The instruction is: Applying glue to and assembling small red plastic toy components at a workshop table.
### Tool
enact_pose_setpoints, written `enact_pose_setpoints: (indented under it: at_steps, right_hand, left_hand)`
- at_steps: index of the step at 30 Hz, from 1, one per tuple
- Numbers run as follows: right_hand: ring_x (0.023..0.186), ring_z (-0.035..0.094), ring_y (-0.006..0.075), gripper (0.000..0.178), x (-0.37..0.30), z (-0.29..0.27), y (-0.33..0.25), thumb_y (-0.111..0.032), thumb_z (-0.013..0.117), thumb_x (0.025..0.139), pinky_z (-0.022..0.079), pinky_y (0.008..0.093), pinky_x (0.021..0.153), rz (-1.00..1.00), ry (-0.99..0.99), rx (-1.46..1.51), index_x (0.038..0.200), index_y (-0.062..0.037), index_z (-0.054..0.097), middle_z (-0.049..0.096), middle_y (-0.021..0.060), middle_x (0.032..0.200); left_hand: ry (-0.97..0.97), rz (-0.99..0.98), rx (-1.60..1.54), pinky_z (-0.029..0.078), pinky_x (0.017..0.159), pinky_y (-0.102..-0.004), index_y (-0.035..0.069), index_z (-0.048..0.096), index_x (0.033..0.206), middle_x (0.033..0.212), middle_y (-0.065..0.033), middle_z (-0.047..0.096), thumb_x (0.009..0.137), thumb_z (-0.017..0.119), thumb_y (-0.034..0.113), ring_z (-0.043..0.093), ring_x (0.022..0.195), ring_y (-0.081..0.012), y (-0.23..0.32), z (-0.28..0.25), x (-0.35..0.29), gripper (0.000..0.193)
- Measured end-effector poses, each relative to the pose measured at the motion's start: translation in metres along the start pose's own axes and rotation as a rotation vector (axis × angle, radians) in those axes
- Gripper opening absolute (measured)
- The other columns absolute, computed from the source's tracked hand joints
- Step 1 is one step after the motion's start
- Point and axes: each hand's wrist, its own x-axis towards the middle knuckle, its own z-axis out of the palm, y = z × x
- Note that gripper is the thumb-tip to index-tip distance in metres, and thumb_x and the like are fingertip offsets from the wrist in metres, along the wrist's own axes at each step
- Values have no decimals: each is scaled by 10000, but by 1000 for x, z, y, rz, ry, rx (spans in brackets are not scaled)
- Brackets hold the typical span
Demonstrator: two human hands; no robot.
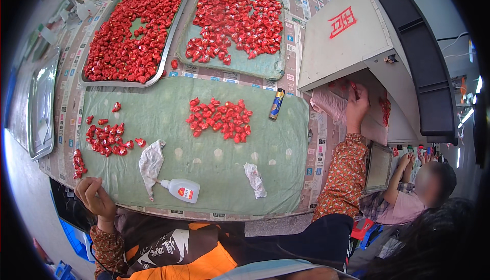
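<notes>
My right hand (pixel 357 105) reaches into the open front of a pale box (pixel 352 45) on the right, fingers pinched on a small red piece (pixel 352 90). Pink cloth or paper (pixel 329 106) lies in the box beside it. At the table's front left edge my left hand (pixel 96 198) rests with bent, loosely parted fingers and no visible object in them. Just above it stands a short row of small red pieces (pixel 78 163). Similar pieces form a loose cluster (pixel 107 139) at the left and a larger group (pixel 219 119) in the middle of the green mat (pixel 204 178).
Two trays, a metal one (pixel 174 25) and a green-lined one (pixel 273 65), hold many red pieces at the back. On the mat are a white glue bottle (pixel 184 190), crumpled tissues (pixel 152 163) and a lighter (pixel 276 104). Another person (pixel 403 198) sits at the right.
</notes>
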Motion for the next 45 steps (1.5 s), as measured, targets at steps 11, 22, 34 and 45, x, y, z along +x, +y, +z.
enact_pose_setpoints:
  at_steps: [11, 22, 34, 45]
  right_hand:
    - [843, 669, 205, 228, -15, -6, -6, -21, 676, 916, 537, 329, 771, -49, 35, 48, 1143, -16, 668, 695, 110, 1022]
    - [722, 615, 248, 216, -26, -15, -21, -8, 710, 835, 521, 378, 687, -116, 23, -179, 1041, -37, 649, 641, 96, 868]
    - [650, 601, 266, 185, -31, -21, -40, -20, 743, 788, 500, 407, 617, -220, 10, -240, 923, -49, 621, 603, 91, 747]
    - [709, 631, 283, 160, -44, -31, -82, -40, 717, 864, 517, 400, 664, -223, -104, -133, 1011, -24, 655, 639, 124, 806]
  left_hand:
    - [2, 14, -2, 457, 881, -432, 67, 643, 1023, 980, -116, 614, 852, 607, -87, 573, 931, -308, 1, 1, 3, 232]
    - [-8, 9, 2, 458, 888, -427, 63, 644, 1025, 981, -114, 614, 852, 607, -98, 573, 937, -304, 0, -1, 1, 240]
    - [-5, 8, 3, 458, 902, -433, 62, 651, 1040, 993, -115, 614, 858, 610, -95, 573, 953, -305, 1, 0, 1, 244]
    - [7, 6, 0, 463, 910, -433, 68, 650, 1038, 998, -116, 622, 862, 609, -97, 579, 964, -308, 2, -2, 1, 245]
